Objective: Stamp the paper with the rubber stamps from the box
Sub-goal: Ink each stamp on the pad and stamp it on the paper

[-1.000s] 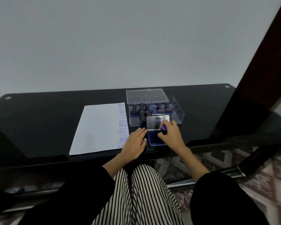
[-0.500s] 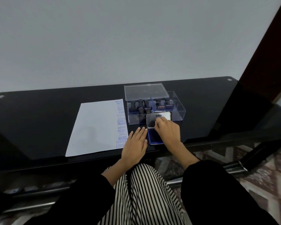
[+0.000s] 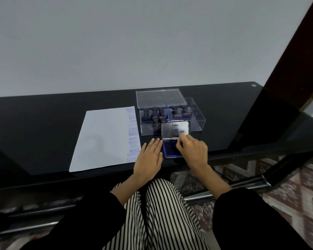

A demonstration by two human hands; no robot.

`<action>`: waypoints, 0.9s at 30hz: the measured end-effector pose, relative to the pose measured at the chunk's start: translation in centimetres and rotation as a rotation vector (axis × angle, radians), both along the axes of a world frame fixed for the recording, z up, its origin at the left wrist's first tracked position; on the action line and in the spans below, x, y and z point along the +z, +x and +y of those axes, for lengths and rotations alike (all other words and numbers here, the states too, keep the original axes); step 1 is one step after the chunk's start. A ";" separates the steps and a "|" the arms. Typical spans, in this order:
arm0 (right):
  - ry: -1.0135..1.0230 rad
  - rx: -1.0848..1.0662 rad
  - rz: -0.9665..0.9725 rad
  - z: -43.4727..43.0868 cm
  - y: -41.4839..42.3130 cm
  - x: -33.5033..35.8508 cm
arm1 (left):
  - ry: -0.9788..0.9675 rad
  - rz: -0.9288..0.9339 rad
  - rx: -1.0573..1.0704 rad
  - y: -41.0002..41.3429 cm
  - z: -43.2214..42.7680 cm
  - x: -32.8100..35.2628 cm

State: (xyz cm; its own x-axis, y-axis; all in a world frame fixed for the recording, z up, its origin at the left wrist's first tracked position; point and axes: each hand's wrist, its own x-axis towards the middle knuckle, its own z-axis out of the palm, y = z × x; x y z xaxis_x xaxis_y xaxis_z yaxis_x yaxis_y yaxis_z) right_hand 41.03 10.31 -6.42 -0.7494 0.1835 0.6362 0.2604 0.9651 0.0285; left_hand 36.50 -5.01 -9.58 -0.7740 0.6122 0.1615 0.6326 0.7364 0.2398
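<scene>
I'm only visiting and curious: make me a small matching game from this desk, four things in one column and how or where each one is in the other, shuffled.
Things
1. paper
2. clear box
3. ink pad lid
4. left hand

States
A. stands raised, silver
B. lies flat on the black table, fingers straight
C. holds dark-handled stamps
D. carries blue print down its right edge

Pairs: 1-D, 2-C, 3-A, 4-B
</scene>
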 end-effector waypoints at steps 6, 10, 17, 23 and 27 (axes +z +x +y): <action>-0.074 -0.008 -0.115 -0.3 -2.5 1.0 | 0.001 -0.005 0.005 0.1 0.0 0.2; -0.105 -0.002 -0.142 -0.5 -3.9 1.3 | -0.017 0.003 0.005 0.1 0.0 0.1; -0.164 0.061 -0.164 -0.2 -3.1 0.4 | -0.019 0.001 0.001 0.0 0.1 0.0; -0.108 0.042 -0.082 0.2 -0.7 -0.3 | -0.013 -0.002 -0.001 0.0 0.0 0.1; -0.098 0.026 -0.063 0.1 -0.1 -0.4 | -0.015 0.004 -0.001 0.1 0.0 0.1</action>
State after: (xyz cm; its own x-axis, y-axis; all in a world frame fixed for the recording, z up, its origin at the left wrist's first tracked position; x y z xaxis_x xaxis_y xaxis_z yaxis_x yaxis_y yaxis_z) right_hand 40.96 10.38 -6.86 -0.7926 0.2227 0.5677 0.2361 0.9704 -0.0511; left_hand 36.57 -5.01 -9.51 -0.7726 0.6158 0.1548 0.6345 0.7391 0.2262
